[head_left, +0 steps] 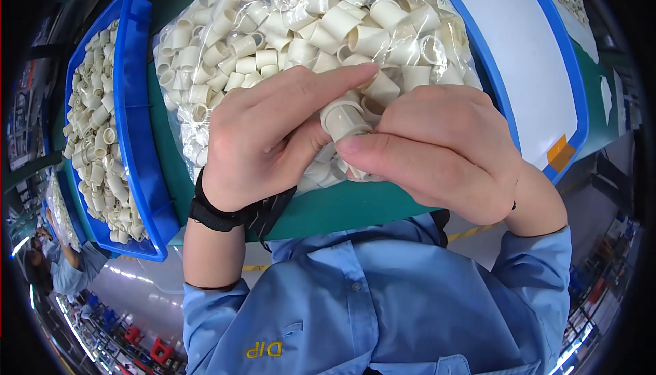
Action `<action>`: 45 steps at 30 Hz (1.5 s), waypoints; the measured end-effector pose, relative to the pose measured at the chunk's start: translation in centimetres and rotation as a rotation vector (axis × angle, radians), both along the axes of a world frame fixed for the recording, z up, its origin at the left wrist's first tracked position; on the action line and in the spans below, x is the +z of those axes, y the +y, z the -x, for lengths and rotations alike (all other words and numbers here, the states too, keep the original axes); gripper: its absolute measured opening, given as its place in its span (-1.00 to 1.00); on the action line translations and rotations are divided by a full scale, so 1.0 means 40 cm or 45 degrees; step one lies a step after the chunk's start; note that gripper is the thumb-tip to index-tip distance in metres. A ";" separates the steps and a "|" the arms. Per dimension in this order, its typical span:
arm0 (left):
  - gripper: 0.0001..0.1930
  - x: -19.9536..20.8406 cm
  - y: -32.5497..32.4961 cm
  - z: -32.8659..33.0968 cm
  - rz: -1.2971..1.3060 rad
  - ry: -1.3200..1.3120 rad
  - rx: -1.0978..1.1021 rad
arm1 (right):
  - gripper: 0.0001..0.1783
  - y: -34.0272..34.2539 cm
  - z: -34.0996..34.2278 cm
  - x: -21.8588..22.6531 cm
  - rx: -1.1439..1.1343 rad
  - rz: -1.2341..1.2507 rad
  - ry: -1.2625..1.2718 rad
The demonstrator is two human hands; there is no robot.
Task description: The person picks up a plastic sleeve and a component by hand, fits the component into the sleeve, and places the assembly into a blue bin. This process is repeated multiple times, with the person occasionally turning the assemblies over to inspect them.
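A cream-white plastic pipe fitting (344, 119), a short tube with a wider collar, is held between my two hands over the near side of a clear bag. My left hand (266, 126) grips it from the left with the thumb; the index finger stretches above it. From the right, my right hand (447, 146) pinches its lower end between thumb and curled fingers. What the right fingertips press against is partly hidden. Beneath and beyond both hands lies the clear plastic bag (188, 112), full of similar white fittings. A black band circles my left wrist.
On the left stands a blue bin (140, 108) filled with smaller white fittings. To the right, a blue-rimmed tray (581, 95) holds a white sheet (526, 54) with orange tape (560, 153). The green tabletop (342, 210) ends just before my body. Another person (72, 266) is at far left.
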State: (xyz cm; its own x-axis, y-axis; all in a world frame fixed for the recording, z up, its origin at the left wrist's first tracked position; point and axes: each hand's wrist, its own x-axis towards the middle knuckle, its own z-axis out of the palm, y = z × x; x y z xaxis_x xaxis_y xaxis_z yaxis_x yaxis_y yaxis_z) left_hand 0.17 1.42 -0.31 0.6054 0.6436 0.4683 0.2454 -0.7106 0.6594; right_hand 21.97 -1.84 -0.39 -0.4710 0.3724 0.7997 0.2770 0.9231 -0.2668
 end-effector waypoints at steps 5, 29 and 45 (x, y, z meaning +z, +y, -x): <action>-0.63 0.011 -0.011 0.002 0.064 0.077 0.015 | -0.56 -0.008 0.001 0.002 -0.017 0.012 -0.001; -0.58 -0.006 -0.003 -0.008 -0.129 -0.159 0.002 | -0.64 -0.011 0.005 0.028 -0.070 0.268 0.004; -0.70 0.004 -0.021 0.006 -0.024 -0.047 0.089 | -0.72 -0.029 -0.007 0.027 -0.060 0.684 0.180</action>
